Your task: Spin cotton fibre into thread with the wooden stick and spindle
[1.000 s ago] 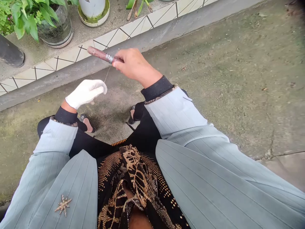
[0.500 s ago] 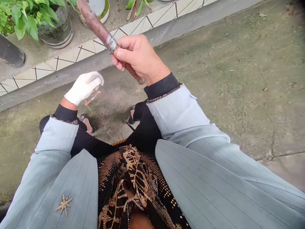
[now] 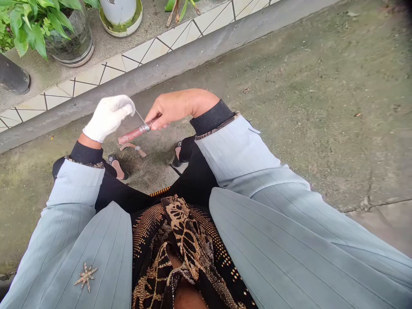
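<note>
Head view: looking down at two hands, left of centre in the frame
Left hand: white-gloved left hand [image 3: 107,119], fingers pressed together, pinching a fine thread [image 3: 138,117]
Right hand: bare right hand [image 3: 175,108], curled around a reddish stick [image 3: 130,134]
Stick: held tilted above the concrete floor [image 3: 289,107], the thread running to its silver wrapping [image 3: 145,127]
Below: shorter banded piece [image 3: 131,147] on the floor
Upper left: potted plant [image 3: 32,25]
</note>
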`<act>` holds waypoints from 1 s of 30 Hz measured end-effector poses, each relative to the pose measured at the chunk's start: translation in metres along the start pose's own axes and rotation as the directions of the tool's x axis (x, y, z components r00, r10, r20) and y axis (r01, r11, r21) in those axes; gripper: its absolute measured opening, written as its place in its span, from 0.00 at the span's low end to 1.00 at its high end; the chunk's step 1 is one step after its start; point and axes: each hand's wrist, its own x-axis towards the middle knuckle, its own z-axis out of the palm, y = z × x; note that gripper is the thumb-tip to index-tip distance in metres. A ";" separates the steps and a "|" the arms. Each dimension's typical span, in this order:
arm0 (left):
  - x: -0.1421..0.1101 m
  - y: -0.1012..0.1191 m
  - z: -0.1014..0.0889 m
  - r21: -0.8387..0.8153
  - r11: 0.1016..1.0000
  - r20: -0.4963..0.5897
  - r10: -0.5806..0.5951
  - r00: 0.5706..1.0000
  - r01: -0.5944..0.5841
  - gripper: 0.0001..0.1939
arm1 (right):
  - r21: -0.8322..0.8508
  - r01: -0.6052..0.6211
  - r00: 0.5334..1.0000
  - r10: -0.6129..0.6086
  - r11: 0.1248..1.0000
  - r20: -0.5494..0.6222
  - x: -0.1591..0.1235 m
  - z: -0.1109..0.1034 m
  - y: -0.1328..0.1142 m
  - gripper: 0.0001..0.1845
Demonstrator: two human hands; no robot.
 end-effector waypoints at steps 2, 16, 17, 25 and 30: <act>0.004 -0.008 0.004 -0.054 0.998 -0.028 -0.024 0.999 0.022 0.19 | 0.191 0.129 0.985 -0.104 0.973 -0.135 -0.006 -0.002 -0.003 0.05; 0.003 0.013 0.034 -0.318 0.923 -0.021 -0.236 0.972 0.217 0.12 | 0.553 0.391 0.783 0.050 0.736 -0.620 0.002 0.003 -0.006 0.16; 0.003 0.010 0.038 -0.339 0.915 -0.005 -0.236 0.972 0.221 0.12 | 0.548 0.372 0.782 0.066 0.749 -0.620 0.002 0.003 -0.004 0.15; -0.007 -0.006 0.053 -0.022 0.989 -0.145 -0.151 0.978 0.149 0.10 | 0.254 -0.131 0.716 0.268 0.958 -0.644 0.015 -0.004 0.014 0.08; -0.010 0.002 0.051 0.320 0.934 -0.169 -0.111 0.979 0.161 0.13 | -0.089 -0.372 0.755 0.246 0.924 -0.608 0.016 -0.001 0.010 0.13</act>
